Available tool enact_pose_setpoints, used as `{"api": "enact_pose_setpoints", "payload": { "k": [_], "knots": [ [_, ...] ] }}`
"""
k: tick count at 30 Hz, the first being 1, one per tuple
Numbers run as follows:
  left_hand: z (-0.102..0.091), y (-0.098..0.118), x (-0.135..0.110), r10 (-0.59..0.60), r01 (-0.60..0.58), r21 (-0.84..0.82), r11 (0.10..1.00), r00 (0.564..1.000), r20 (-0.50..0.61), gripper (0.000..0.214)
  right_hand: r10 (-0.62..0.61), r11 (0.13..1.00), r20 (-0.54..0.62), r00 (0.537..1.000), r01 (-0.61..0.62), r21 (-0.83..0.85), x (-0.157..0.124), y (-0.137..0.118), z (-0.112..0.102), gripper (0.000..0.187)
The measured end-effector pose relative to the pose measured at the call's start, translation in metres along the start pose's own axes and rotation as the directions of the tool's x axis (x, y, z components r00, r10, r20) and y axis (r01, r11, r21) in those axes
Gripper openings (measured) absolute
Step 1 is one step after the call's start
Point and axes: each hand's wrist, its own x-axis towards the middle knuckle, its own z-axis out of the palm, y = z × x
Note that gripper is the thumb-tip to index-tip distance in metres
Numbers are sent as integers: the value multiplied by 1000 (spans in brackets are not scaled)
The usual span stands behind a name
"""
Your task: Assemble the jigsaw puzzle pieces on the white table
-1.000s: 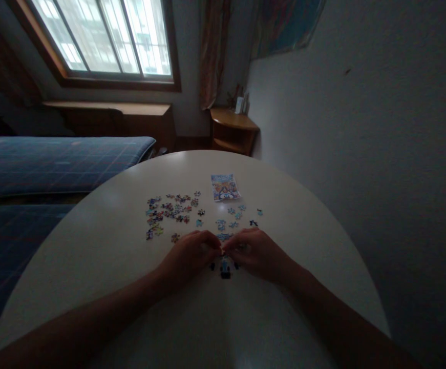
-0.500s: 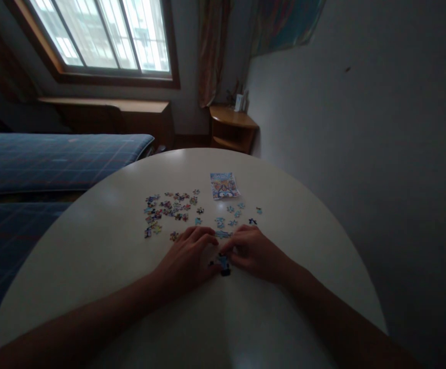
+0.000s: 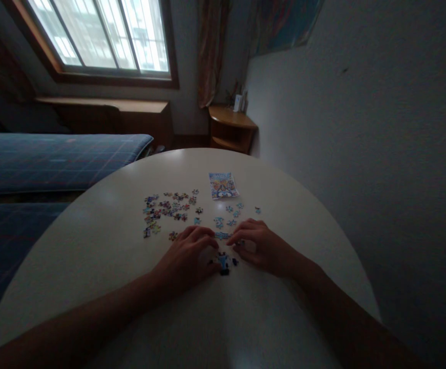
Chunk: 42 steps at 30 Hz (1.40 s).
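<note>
A small cluster of joined jigsaw puzzle pieces (image 3: 223, 262), blue with dark edges, lies on the table between my hands. My left hand (image 3: 186, 254) rests on the table left of it, fingers curved and apart from the thumb, whose tip touches the cluster's left edge. Just right of the cluster sits a dark puzzle piece (image 3: 235, 261). My right hand (image 3: 263, 249) hovers or rests at the upper right of it, fingers loosely bent and spread, with no piece visibly gripped. A light-blue strip of puzzle pieces (image 3: 221, 235) lies beyond, between the fingertips of both hands.
Many loose puzzle pieces (image 3: 171, 207) are spread at the left on the round white table (image 3: 103, 246). Several light-blue pieces (image 3: 218, 222) lie ahead of my hands. Behind them is a colourful printed picture sheet (image 3: 223, 185). A plaid-covered bed (image 3: 54, 161) stands left; a wall runs right.
My right hand has drawn back slightly up and right from the cluster, and its fingers have loosened. The dark piece beside the cluster now shows. My left hand stays nearly still.
</note>
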Motion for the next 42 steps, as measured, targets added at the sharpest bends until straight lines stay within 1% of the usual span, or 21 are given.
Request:
{"api": "enact_pose_setpoints", "payload": {
  "k": [3,5,6,8,10,12,14,17,20,25,28,31,35,38,42],
  "knots": [
    [-2,1,-1,18,-18,-10,1000,1000,-22,20,55,997,19,998,-54,-49,-4,6,-12,11],
    [-4,3,-3,73,-73,-5,997,997,-18,18,89,994,39,995,-86,-73,-5,9,-17,10],
    [-5,4,-4,122,-122,1,993,993,1,19,101,992,43,994,-98,-77,-5,11,-17,10],
    [-7,6,-5,247,-249,18,968,967,65,22,110,991,40,993,-106,-79,-4,14,-17,13],
    [-9,6,-5,359,-368,45,929,924,134,23,107,991,39,993,-104,-79,-3,15,-16,13],
    [-11,6,-4,424,-444,72,893,885,192,22,104,992,44,994,-100,-81,-3,16,-15,12],
    [-13,5,-3,452,-481,94,872,863,225,24,103,992,51,993,-99,-77,-3,16,-14,9],
    [-14,3,-2,481,-513,112,851,847,228,25,118,991,62,991,-114,-65,-3,15,-14,7],
    [-15,3,-2,494,-526,114,843,840,225,22,132,990,68,989,-128,-63,-3,13,-13,5],
    [-16,3,-1,507,-545,115,831,825,249,23,180,980,64,982,-173,-96,-6,15,-17,21],
    [-16,2,-1,511,-545,107,832,827,235,22,207,971,33,978,-201,-126,-10,23,-23,25],
    [-15,2,-1,511,-541,86,836,827,234,23,248,954,-30,968,-250,-168,-13,37,-28,27],
    [-16,2,-2,520,-545,74,835,826,217,24,298,926,-81,951,-309,-216,-12,52,-28,31],
    [-18,3,-2,520,-544,64,836,825,223,24,315,914,-112,942,-333,-231,-8,55,-24,34],
    [-19,3,-2,518,-546,73,835,823,235,25,344,899,-136,929,-367,-237,-3,53,-22,28]
  ]
}}
